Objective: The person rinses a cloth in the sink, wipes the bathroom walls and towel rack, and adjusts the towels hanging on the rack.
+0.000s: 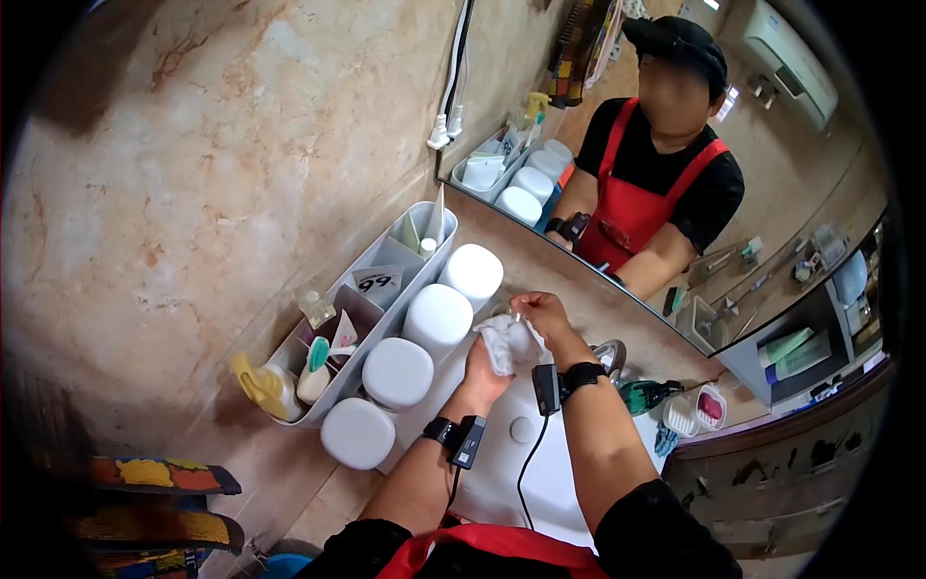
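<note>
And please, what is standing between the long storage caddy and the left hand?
In the head view, a row of four white rounded canisters runs between the storage caddy and the left hand.

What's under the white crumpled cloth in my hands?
Your left hand partly shows beneath the white cloth, with the sink below. The rest of that hand, and the surface directly under the cloth, are covered.

Both bare forearms [605,434] are converging from below; the left hand [485,372], partly hidden, is cupping while the right hand [544,317] is pinching its fingertips [519,302] together.
</note>
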`<action>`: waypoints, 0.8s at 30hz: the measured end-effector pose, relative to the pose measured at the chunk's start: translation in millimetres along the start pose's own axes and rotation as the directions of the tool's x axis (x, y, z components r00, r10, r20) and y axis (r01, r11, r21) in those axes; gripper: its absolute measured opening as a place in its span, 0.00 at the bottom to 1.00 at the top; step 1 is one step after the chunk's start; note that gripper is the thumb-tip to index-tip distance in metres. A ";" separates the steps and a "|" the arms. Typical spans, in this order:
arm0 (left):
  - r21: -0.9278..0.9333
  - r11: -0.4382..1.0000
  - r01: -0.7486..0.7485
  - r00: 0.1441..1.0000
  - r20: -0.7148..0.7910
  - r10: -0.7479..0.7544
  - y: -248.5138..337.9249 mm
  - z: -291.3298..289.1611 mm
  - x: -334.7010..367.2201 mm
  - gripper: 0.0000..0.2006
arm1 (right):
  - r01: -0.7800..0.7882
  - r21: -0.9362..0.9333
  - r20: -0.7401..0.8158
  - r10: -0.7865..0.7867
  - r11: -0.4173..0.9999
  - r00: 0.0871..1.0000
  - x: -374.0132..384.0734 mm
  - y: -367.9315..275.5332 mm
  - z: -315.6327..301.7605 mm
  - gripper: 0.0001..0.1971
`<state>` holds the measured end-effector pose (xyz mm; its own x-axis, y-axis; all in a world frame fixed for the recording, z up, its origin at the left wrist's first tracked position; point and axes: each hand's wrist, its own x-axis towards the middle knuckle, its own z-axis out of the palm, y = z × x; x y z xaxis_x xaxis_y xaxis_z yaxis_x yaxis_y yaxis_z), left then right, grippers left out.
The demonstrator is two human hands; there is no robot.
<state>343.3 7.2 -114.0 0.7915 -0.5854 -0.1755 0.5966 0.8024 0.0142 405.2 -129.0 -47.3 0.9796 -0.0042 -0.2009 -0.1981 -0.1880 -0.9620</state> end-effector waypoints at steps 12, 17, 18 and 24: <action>0.103 0.994 -0.047 0.994 -0.096 0.057 5.2 34.9 -16.4 0.15 | 0.030 -0.168 -0.068 -0.042 0.985 0.997 6.9 8.1 1.9 0.06; 0.163 0.986 -0.042 0.991 -0.117 0.061 7.4 42.5 -15.5 0.15 | 0.024 -0.240 -0.069 -0.042 0.970 0.997 8.6 7.2 -0.2 0.07; 0.158 0.986 -0.042 0.995 -0.083 0.056 7.5 41.2 -14.0 0.15 | -0.013 -0.199 -0.069 -0.001 0.980 0.998 8.8 7.5 -0.8 0.07; 0.169 0.984 -0.049 0.981 -0.176 0.079 2.7 23.8 -6.1 0.16 | 0.039 -0.065 -0.094 -0.045 0.997 0.995 8.4 14.3 1.7 0.08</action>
<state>343.3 10.2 -89.5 0.8005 -0.4905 -0.3443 0.5709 0.7990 0.1889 410.6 -130.0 -63.1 0.9863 -0.0884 -0.1393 -0.1575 -0.2515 -0.9550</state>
